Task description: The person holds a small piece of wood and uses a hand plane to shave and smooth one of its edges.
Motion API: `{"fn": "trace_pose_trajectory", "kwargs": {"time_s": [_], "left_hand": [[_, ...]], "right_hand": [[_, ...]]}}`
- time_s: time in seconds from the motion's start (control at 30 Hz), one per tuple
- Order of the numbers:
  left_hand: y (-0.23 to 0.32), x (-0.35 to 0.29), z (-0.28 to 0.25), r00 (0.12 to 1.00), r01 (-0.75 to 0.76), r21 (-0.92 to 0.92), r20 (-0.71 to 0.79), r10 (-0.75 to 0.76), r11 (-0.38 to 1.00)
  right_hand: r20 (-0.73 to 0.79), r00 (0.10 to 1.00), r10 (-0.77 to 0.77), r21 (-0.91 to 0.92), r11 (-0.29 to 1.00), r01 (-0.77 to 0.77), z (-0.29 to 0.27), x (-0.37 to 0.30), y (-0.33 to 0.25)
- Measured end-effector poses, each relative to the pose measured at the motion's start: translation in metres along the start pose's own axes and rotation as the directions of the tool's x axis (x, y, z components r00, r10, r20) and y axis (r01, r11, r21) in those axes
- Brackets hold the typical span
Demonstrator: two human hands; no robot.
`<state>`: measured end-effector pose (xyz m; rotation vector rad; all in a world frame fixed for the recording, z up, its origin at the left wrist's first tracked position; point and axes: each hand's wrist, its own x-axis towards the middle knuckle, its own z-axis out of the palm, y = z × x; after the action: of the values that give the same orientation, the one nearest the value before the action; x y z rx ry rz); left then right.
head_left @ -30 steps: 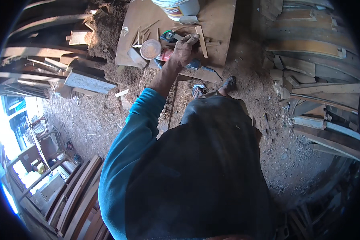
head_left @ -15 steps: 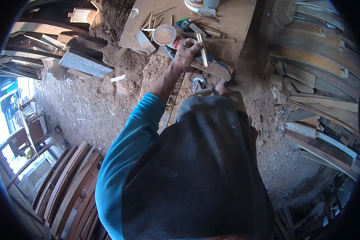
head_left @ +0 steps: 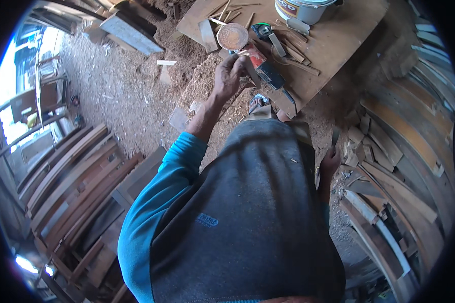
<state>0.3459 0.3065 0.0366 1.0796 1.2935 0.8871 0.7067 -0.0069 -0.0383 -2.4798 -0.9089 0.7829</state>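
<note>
My left hand (head_left: pixel 229 77) is closed in a pinch on a thin wooden strip (head_left: pixel 253 74), just over the near edge of a wooden board (head_left: pixel 331 56). Beneath and beyond the strip lies a red and dark power tool (head_left: pixel 269 71), with a round, dusty disc (head_left: pixel 233 37) at its far end. Low on my right side, my right hand (head_left: pixel 330 161) is wrapped round a flat, narrow tool (head_left: pixel 335 136) whose blade-like end points up. Its handle is hidden in the fingers, so I cannot tell its exact kind.
A tape measure (head_left: pixel 262 31), loose wooden sticks (head_left: pixel 294 49) and a white bucket (head_left: pixel 308 12) stand on the board. Sawdust and shavings (head_left: pixel 121 91) cover the floor. Stacked timber (head_left: pixel 76 187) lies at left; more planks (head_left: pixel 404 121) lie at right.
The view has swung, so the board appears farther right. My right hand with the flat tool has come into sight at the right. The strip in my left hand has turned and tilted.
</note>
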Motion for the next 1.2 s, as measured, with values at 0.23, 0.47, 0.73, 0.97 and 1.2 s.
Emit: {"fn": "trace_pose_trajectory", "kwargs": {"time_s": [0.23,0.47,0.73,0.97,1.2], "left_hand": [[-0.004,-0.055,-0.033,0.921,0.052,0.125,-0.39,0.001,0.991],[-0.017,-0.108,-0.055,0.834,0.032,0.103,-0.551,0.031,0.994],[-0.013,-0.146,-0.099,0.84,0.127,0.224,-0.542,0.015,0.966],[-0.057,-0.197,-0.176,0.828,0.047,0.002,-0.56,-0.038,0.999],[-0.074,-0.248,-0.242,0.85,0.072,-0.02,-0.522,-0.072,0.997]], "right_hand": [[0.027,0.861,-0.509,0.185,0.849,0.496,-0.023,0.083,-0.178],[0.096,0.628,-0.772,0.194,0.634,0.749,-0.015,0.095,-0.252],[0.137,0.708,-0.693,0.183,0.72,0.669,0.075,0.12,-0.25],[0.117,0.685,-0.719,-0.133,0.672,0.729,0.121,0.13,-0.254],[-0.105,0.758,-0.644,-0.353,0.737,0.577,0.114,0.089,-0.276]]}}
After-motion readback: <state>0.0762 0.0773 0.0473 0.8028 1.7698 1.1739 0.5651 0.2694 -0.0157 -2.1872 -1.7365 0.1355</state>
